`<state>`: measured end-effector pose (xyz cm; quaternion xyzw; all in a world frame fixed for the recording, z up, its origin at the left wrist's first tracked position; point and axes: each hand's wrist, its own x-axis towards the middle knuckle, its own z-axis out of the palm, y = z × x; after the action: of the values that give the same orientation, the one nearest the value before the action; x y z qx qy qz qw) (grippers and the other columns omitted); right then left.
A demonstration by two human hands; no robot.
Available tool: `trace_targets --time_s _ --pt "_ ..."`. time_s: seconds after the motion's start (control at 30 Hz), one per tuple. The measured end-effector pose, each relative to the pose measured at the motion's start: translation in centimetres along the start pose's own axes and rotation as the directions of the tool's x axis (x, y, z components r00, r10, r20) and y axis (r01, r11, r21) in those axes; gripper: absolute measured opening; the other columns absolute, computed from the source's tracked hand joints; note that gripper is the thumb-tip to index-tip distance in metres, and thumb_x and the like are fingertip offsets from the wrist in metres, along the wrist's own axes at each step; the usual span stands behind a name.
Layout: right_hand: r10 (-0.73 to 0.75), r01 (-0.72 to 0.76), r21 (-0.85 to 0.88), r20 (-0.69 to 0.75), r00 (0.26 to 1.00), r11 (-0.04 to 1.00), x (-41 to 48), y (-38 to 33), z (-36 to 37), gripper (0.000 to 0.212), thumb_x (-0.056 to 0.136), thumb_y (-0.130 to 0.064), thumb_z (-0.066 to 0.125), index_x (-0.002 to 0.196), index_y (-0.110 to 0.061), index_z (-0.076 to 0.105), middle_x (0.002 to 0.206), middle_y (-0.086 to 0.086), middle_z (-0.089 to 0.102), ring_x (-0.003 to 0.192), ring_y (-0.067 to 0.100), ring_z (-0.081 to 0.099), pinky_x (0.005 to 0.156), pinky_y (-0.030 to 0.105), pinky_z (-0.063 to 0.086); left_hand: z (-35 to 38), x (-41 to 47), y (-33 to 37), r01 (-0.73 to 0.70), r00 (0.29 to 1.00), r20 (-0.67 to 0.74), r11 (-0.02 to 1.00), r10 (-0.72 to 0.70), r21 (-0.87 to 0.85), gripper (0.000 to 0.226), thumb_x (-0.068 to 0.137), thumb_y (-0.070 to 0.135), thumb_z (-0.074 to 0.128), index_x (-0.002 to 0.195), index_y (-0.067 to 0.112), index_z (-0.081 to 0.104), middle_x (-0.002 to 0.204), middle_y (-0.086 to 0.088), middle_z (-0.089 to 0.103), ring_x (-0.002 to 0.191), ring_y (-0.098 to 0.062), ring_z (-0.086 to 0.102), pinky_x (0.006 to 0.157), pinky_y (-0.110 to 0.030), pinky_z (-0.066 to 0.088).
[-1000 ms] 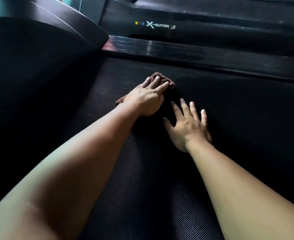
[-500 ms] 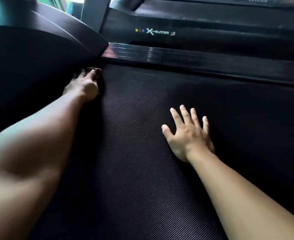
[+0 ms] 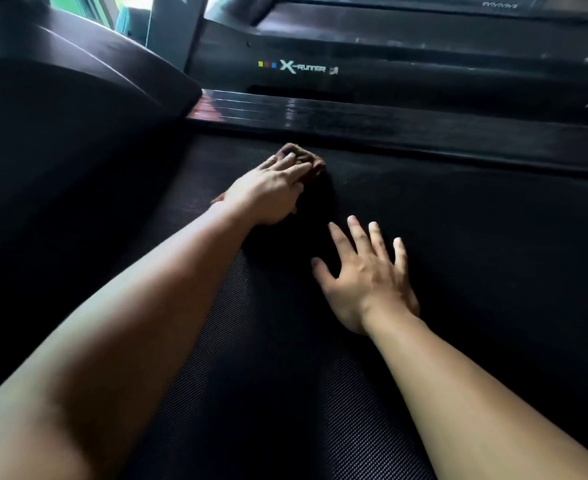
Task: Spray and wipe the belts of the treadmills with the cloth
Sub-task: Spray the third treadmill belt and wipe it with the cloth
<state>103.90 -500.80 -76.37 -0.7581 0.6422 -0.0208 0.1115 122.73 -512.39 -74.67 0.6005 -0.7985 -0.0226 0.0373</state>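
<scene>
Under the left hand (image 3: 268, 195) lies the cloth (image 3: 316, 165), near the right hand (image 3: 365, 282).

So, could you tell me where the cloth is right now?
Head view, left of centre: the cloth lies on the belt under the left hand, near the side rail.

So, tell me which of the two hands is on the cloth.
The left hand, fingers flat over the brown cloth; the right hand rests spread on the bare belt.
</scene>
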Motion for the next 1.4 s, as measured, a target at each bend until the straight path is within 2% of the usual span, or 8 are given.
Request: trace_targets --time_s 0.13,0.3,0.43,0.57,0.77,1.0,1.2,1.4 --pt "-0.001 0.001 0.006 -0.008 1.0 1.0 0.0 0.0 0.0 0.07 0.095 -0.066 0.02 0.157 -0.038 0.003 0.166 -0.006 -0.01 0.152 0.019 -0.014 0.12 0.05 -0.012 0.6 -3.0 -4.9 0.227 0.973 -0.038 0.972 -0.23 -0.058 0.054 0.104 0.038 0.04 0.157 0.037 0.026 0.167 0.006 0.015 0.154 -0.024 0.013 0.123 -0.046 0.007" --pt "-0.003 0.003 0.007 -0.009 1.0 1.0 0.1 0.0 0.2 0.071 0.095 -0.066 0.02 0.157 -0.037 0.003 0.166 -0.006 -0.01 0.152 0.018 -0.014 0.12 0.05 -0.012 -0.2 -6.4 -13.4 0.551 0.829 -0.042 0.829 -0.557 -0.097 0.055 0.103 0.041 0.035 0.157 0.034 0.026 0.167 -0.001 0.016 0.153 -0.029 0.018 0.125 -0.043 0.015" --pt "0.002 -0.002 0.006 -0.015 1.0 1.0 0.1 0.0 0.3 0.071 0.095 -0.066 0.021 0.157 -0.037 0.004 0.166 -0.006 -0.009 0.152 0.018 -0.013 0.12 0.05 -0.012 -1.6 -5.1 -14.3 0.67 0.734 -0.036 0.731 -0.678 -0.13 0.054 0.101 0.041 0.041 0.153 0.043 0.03 0.165 0.002 0.025 0.146 -0.034 0.032 0.12 -0.044 0.028" --pt "0.004 -0.003 0.011 -0.024 1.0 1.0 0.3 -0.1 0.4 0.071 0.094 -0.067 0.022 0.157 -0.038 0.006 0.166 -0.006 -0.007 0.152 0.019 -0.012 0.12 0.051 -0.011 -2.0 -3.2 -11.7 0.657 0.751 0.001 0.747 -0.66 -0.104 0.055 0.101 0.038 0.039 0.152 0.05 0.024 0.167 0.008 0.016 0.149 -0.031 0.025 0.119 -0.048 0.027" --pt "-0.002 0.004 0.071 -0.032 0.999 0.997 0.4 0.3 0.4 0.068 0.095 -0.062 0.027 0.157 -0.037 0.011 0.167 -0.005 -0.003 0.152 0.02 -0.01 0.12 0.051 -0.012 -0.1 -2.3 -3.4 0.341 0.939 -0.005 0.937 -0.343 -0.079 0.056 0.104 0.037 0.036 0.158 0.036 0.02 0.168 -0.005 0.013 0.154 -0.022 0.015 0.125 -0.035 0.013" --pt "-0.016 0.041 0.317 -0.082 0.996 0.948 -0.5 1.1 -0.7 0.058 0.095 -0.044 0.044 0.151 -0.03 0.035 0.166 -0.002 0.015 0.153 0.019 0.002 0.123 0.041 -0.007 0.2 -11.2 4.8 0.181 0.979 -0.071 0.976 -0.191 -0.122 0.055 0.106 0.03 0.041 0.159 0.029 0.024 0.167 -0.003 0.014 0.155 -0.019 0.009 0.121 -0.024 0.0" --pt "-0.093 0.124 0.311 -0.115 0.989 0.942 -3.1 5.5 -2.4 0.052 0.099 -0.041 0.045 0.149 -0.026 0.039 0.165 0.001 0.018 0.153 0.021 0.004 0.123 0.038 -0.002 -0.4 -13.4 0.1 0.493 0.867 0.013 0.854 -0.498 -0.165 0.056 0.105 0.037 0.042 0.157 0.038 0.024 0.168 0.003 0.013 0.154 -0.022 0.01 0.125 -0.034 0.006" --pt "0.061 -0.043 0.191 -0.09 0.994 0.981 -4.0 12.2 -3.0 0.058 0.1 -0.047 0.041 0.153 -0.026 0.031 0.165 0.001 0.015 0.153 0.023 0.004 0.124 0.041 0.001 -0.6 -8.0 4.1 0.501 0.864 0.027 0.853 -0.503 -0.146 0.056 0.106 0.035 0.036 0.16 0.034 0.018 0.169 -0.002 0.008 0.155 -0.024 0.008 0.125 -0.034 0.005"
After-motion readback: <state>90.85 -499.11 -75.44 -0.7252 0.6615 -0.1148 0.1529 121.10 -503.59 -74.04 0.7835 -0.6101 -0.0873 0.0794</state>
